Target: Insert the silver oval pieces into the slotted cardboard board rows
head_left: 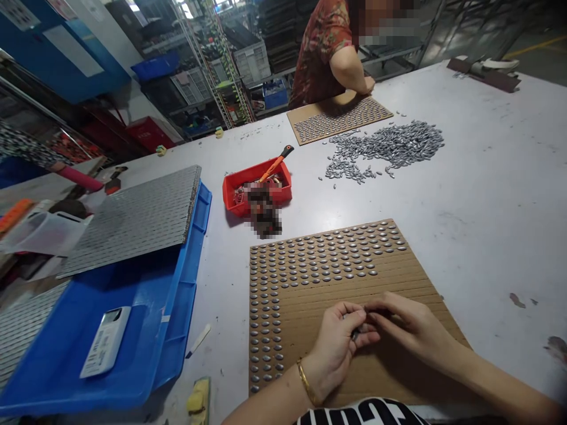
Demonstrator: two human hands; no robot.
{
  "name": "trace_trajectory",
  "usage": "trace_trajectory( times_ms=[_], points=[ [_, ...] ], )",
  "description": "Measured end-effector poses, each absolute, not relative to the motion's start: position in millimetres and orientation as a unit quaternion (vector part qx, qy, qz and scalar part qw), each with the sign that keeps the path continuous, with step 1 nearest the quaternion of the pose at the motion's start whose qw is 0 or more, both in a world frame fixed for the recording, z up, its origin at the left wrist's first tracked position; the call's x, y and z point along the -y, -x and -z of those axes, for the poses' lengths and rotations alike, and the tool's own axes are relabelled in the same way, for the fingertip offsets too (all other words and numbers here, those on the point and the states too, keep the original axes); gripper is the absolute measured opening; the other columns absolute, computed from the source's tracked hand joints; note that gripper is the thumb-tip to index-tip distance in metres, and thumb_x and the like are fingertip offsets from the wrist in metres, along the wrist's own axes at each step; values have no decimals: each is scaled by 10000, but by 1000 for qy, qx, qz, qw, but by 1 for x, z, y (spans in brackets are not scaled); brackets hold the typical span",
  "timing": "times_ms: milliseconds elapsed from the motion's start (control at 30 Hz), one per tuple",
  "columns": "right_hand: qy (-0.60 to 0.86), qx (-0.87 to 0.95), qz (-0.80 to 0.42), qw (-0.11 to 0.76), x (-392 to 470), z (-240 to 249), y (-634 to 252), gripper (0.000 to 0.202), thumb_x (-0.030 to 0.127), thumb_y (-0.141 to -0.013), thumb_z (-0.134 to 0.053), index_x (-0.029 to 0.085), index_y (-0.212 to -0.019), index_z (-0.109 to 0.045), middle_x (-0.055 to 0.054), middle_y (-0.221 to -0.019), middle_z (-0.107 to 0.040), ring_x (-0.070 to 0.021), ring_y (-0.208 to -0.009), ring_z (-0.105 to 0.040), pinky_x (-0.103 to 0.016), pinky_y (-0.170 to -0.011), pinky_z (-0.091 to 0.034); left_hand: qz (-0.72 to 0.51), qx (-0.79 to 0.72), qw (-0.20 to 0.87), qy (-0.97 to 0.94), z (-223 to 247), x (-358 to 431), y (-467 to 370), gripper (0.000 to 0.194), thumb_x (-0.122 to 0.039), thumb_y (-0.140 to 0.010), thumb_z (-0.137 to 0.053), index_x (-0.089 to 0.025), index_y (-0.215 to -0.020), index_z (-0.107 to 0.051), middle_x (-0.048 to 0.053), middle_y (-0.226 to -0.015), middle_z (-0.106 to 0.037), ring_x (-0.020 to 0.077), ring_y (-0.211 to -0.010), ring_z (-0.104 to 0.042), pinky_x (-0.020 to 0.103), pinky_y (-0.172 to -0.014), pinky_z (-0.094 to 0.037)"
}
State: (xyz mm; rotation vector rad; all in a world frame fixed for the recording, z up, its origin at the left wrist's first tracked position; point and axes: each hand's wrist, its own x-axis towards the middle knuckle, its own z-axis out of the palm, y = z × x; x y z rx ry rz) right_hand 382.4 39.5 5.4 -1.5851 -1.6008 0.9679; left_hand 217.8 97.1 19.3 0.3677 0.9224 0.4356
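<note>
In the head view, the left hand (339,342), low and right of centre in the frame, curls closed around small grey pieces (355,334), only partly visible between its fingers. The right hand (410,324), just to its right, brings its fingertips against the left hand's; whether they pinch a piece, I cannot tell. Both hands are over the cardboard sheet (319,307) in the lower middle.

A loosened left grip could, I judge, spill pieces onto the cardboard. A wrist or forearm dragging leftward could knock the 3 columns at the sheet's left edge askew, since the left arm lies close to their lower end. A bump to the sheet might shift the rows of laid pieces (325,265), if they are loose; how they are fixed does not show.

The laid pieces look like pointed ovals, grey and glossy, with bright highlights. They form a band along the sheet's top, deeper at left than at right, and run down its left side; brown, creased cardboard shows elsewhere. More lie in a loose pile (394,144) at upper right, on the pale table (465,189)
</note>
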Motion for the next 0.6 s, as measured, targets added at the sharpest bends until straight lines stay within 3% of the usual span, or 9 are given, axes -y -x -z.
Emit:
trace_trajectory(
  times_ms=[100, 233, 367, 600],
  points=[
    [635, 611, -331, 337, -46, -1, -399, 176, 340, -916, -510, 248, -966, -651, -40, -847, -679, -184, -757, -639, -295, -654, -523, -201, -429, 868, -149, -29, -106, -213, 173, -142, -678, -708, -119, -825, -619, 127, -924, -676, 194, -814, -674, 303, -775, -531],
    [669, 603, -249, 356, -64, 5, -437, 177, 350, -891, -538, 237, -965, -653, -54, -930, -698, -210, -843, -652, -326, -736, -533, -253, -443, 850, -133, -34, -112, -204, 263, -22, -675, -626, -122, -919, -633, 146, -1072, -659, 226, -1017, -645, 344, -943, -485],
    [662, 639, -192, 343, -83, 13, -466, 166, 340, -899, -532, 228, -952, -643, -61, -940, -686, -207, -841, -641, -342, -752, -520, -196, -452, 860, -130, -32, -109, -202, 231, -104, -734, -660, -101, -959, -610, 171, -1050, -669, 211, -894, -681, 330, -864, -525],
    [635, 698, -158, 290, -103, 26, -471, 199, 300, -940, -464, 224, -951, -648, -62, -904, -662, -193, -814, -618, -331, -729, -505, -203, -465, 851, -138, -29, -104, -204, 275, -160, -729, -714, -143, -939, -537, 166, -1027, -689, 191, -817, -694, 280, -736, -546]
  ],
)
